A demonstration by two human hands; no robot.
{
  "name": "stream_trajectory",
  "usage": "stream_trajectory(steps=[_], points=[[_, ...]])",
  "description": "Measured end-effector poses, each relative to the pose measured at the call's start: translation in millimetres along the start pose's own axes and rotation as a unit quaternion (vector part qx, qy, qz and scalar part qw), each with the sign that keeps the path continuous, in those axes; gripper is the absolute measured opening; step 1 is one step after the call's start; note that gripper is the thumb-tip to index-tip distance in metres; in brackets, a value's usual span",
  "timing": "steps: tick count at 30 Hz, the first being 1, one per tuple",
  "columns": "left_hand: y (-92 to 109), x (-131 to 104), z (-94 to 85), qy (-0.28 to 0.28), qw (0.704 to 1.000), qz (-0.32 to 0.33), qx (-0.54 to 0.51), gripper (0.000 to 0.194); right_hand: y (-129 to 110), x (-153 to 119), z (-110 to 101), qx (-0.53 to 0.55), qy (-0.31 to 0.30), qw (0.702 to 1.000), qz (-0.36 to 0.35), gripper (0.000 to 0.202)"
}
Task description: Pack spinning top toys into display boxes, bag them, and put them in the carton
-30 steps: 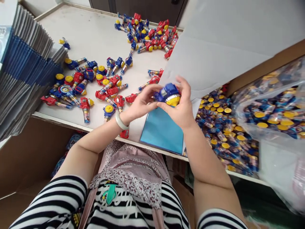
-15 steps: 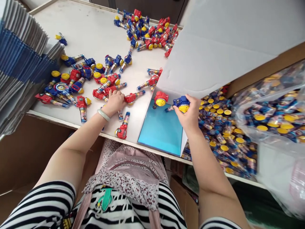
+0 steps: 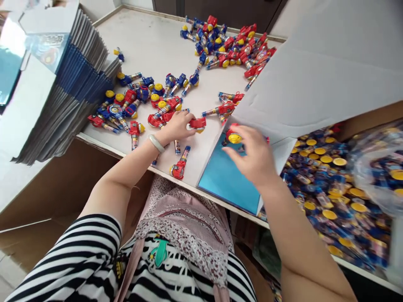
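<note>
My left hand (image 3: 178,127) is closed at the fingertips on a red candy-tube toy (image 3: 197,123) just above the white tabletop. My right hand (image 3: 256,157) is over an upright-flapped box with a blue inner panel (image 3: 231,178), thumb and fingers apart. Beside its fingers, inside the box, sits a red toy with a yellow cap (image 3: 234,137). The right hand hides most of whatever lies beneath it. Close to my left forearm another red toy (image 3: 179,167) lies near the table's front edge.
Folded cartons (image 3: 85,79) are stacked at the left. Red and blue toys (image 3: 233,50) lie heaped at the back, with a looser group (image 3: 135,105) at mid-left. At the right, a bin is full of yellow-capped tubes (image 3: 340,197), with a clear plastic bag (image 3: 371,155) over it.
My right hand has let go of the blue toy in the box and its fingers have spread. My left hand has taken hold of the red toy. The view has shifted left.
</note>
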State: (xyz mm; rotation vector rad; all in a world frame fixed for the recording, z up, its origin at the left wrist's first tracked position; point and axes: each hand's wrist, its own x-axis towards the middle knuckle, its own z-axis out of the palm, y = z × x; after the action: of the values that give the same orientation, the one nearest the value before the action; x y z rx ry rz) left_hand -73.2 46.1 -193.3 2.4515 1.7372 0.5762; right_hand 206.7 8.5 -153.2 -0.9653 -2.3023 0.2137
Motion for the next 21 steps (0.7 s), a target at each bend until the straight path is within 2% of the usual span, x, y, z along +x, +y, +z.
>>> stream_trajectory(steps=[2, 4, 6, 7, 9, 12, 13, 15, 18, 21], points=[[1, -1, -22.8, 0.033, 0.998, 0.016, -0.053, 0.017, -26, 23, 35, 0.030, -0.050, 0.998, -0.038, 0.070], [-4, -6, -35.9, 0.022, 0.997, 0.018, -0.071, 0.013, -40, 42, 71, 0.037, -0.080, 0.996, -0.011, 0.077], [-13, -14, -35.3, -0.024, 0.997, 0.006, -0.068, 0.016, -40, 56, 95, 0.044, -0.117, 0.992, 0.028, 0.076], [-18, -19, -30.0, -0.047, 0.997, 0.005, -0.065, 0.021, -37, 61, 99, 0.055, -0.128, 0.989, 0.041, 0.072], [-25, -26, -12.4, -0.075, 0.995, 0.030, -0.053, 0.039, -29, 67, 94, 0.104, -0.111, 0.987, 0.050, 0.061], [-23, -21, 21.3, -0.091, 0.992, 0.090, 0.007, 0.069, -24, 69, 69, 0.230, -0.035, 0.971, 0.059, 0.044], [-21, -15, 31.6, -0.107, 0.989, 0.099, 0.035, 0.071, -25, 68, 61, 0.271, -0.017, 0.960, 0.066, 0.039], [-15, 1, 46.7, -0.160, 0.978, 0.101, 0.085, 0.064, -32, 62, 52, 0.333, 0.008, 0.939, 0.084, 0.032], [-17, 22, 48.5, -0.210, 0.965, 0.116, 0.103, 0.039, -38, 42, 47, 0.374, 0.041, 0.920, 0.110, 0.026], [-29, 22, 23.4, -0.180, 0.976, 0.124, 0.014, 0.030, -31, 18, 43, 0.361, 0.097, 0.918, 0.128, 0.024]])
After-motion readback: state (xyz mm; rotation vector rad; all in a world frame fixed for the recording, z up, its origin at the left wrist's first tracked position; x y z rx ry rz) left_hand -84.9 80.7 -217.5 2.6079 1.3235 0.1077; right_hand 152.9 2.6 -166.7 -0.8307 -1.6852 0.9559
